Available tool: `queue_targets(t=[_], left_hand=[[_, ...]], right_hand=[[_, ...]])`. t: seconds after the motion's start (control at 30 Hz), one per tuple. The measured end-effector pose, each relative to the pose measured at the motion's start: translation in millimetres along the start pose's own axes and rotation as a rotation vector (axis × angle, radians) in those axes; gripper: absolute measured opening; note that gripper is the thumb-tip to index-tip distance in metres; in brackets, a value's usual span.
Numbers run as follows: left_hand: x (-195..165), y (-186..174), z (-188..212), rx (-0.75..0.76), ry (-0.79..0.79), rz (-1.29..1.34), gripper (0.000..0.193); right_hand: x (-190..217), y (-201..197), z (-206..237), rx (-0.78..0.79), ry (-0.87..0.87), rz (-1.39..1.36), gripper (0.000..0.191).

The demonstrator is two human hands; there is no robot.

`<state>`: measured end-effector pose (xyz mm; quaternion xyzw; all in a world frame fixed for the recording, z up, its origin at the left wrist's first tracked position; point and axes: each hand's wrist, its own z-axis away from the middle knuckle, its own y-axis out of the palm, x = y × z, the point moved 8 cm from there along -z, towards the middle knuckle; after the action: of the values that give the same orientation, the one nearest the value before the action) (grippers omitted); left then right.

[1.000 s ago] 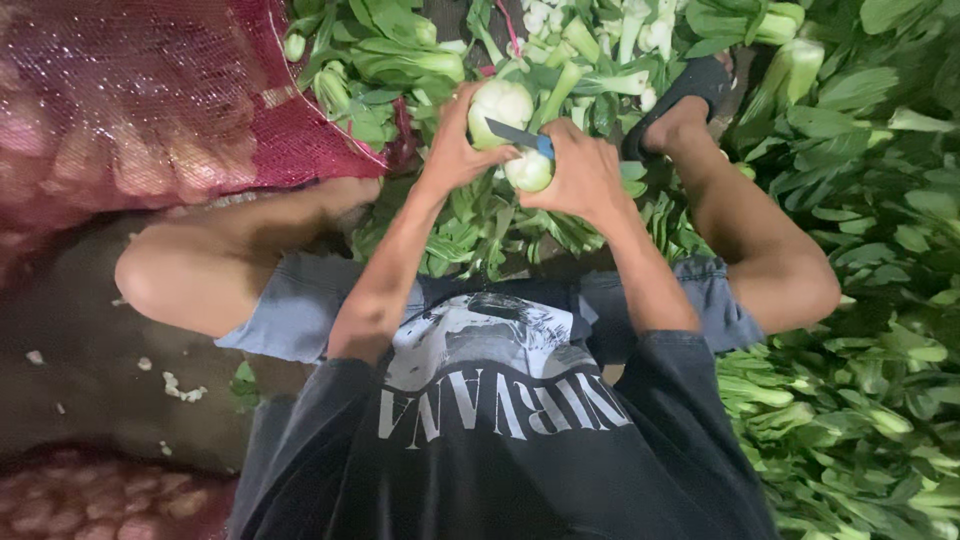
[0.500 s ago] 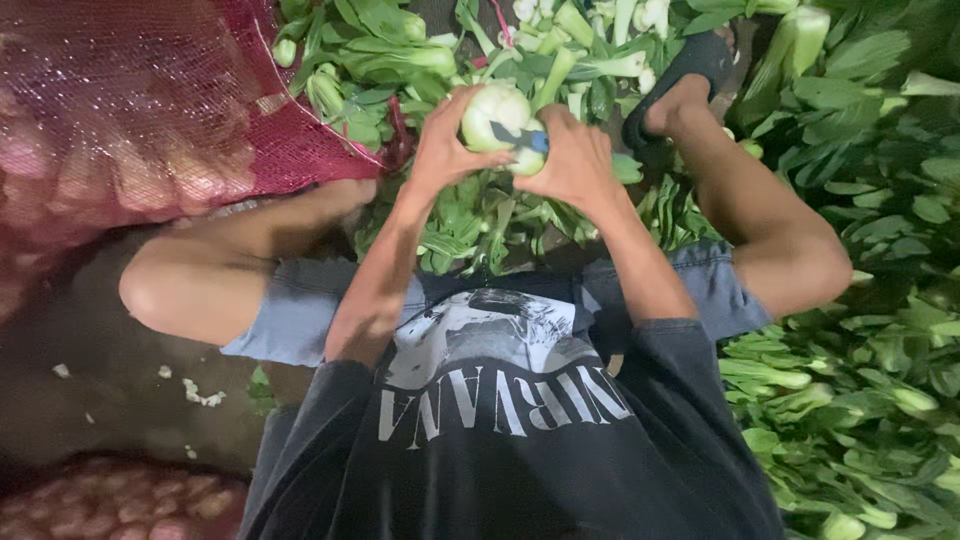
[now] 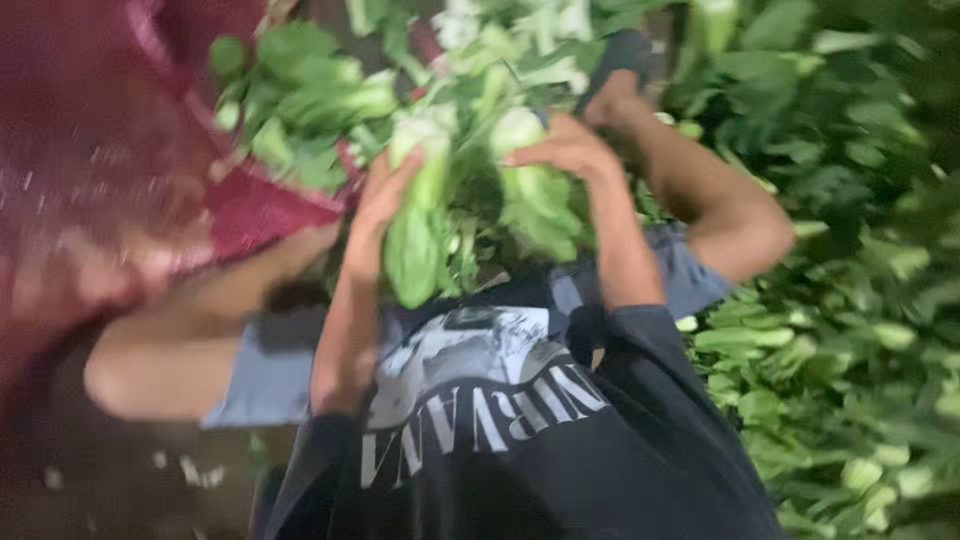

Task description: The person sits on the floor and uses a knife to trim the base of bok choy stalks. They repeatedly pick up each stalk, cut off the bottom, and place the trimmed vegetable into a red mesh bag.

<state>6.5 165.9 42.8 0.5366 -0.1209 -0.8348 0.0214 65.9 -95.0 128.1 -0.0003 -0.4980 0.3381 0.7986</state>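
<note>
You look down on a blurred scene. A heap of loose green leafy cuttings (image 3: 850,330) fills the right side from near to far. More green leaves and pale stalks (image 3: 330,110) lie at the far middle. A dark red net sack (image 3: 110,150) takes up the far left, its mesh catching small glints. The bare brownish ground (image 3: 130,470) shows near left, flecked with pale scraps. Light is dim and uneven, brighter on the far leaves.

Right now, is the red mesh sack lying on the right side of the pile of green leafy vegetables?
No, the red mesh sack lies left of the green leafy vegetables, beside the left hand.
</note>
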Motion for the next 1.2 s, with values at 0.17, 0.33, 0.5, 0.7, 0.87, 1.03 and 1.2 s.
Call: queue_targets(t=[0.17,0.33,0.5,0.7,0.87,1.03,1.2], left_hand=[[2,-16,3,-0.175,-0.096,-0.035,0.072],[9,11,5,-0.02,-0.165,0.384,0.082],[27,1,0,0.077,-0.251,0.603,0.073],[19,-83,-16,-0.457,-0.117,-0.054,0.047],[-51,-83,-20,-0.65,0.34,-0.812,0.03],[-97,-43,-67,-0.485,0.682,-1.466,0.064],[-47,-65,-122,-0.124,-0.076,-1.65,0.085]], right_hand=[[54,37,17,0.153,-0.032,-0.256,0.058],[59,80,8,0.22,0.03,-0.704,0.071],[28,168,-17,0.35,0.238,-1.232,0.06],[38,119,-36,-0.029,0.151,-1.566,0.055],[52,-117,-34,-0.462,-0.253,-1.126,0.05],[10,-87,-52,-0.348,-0.151,-0.739,0.045],[69,-118,-13,-0.402,-0.196,-0.546,0.043]])
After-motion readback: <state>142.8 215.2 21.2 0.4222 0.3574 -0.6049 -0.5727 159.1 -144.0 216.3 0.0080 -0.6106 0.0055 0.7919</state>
